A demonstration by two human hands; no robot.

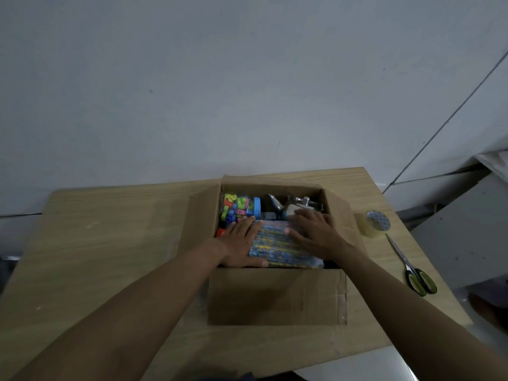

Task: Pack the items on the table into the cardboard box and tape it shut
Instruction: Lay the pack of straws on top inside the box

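An open cardboard box point(276, 295) stands in the middle of the table, all flaps folded outward. Inside lies a flat blue and yellow patterned packet point(277, 247) at the front. Behind it are a clear jar of coloured beads with a blue lid point(237, 207) and some grey metal items point(298, 206). My left hand point(242, 243) lies flat on the packet's left end, fingers straight. My right hand point(316, 232) rests flat on the packet's right end, fingers spread. A small red thing point(220, 231) shows beside my left hand.
A roll of clear tape point(374, 224) stands on the table right of the box. Scissors with green and black handles point(412, 266) lie near the table's right edge. The wooden table point(110, 237) backs onto a pale wall.
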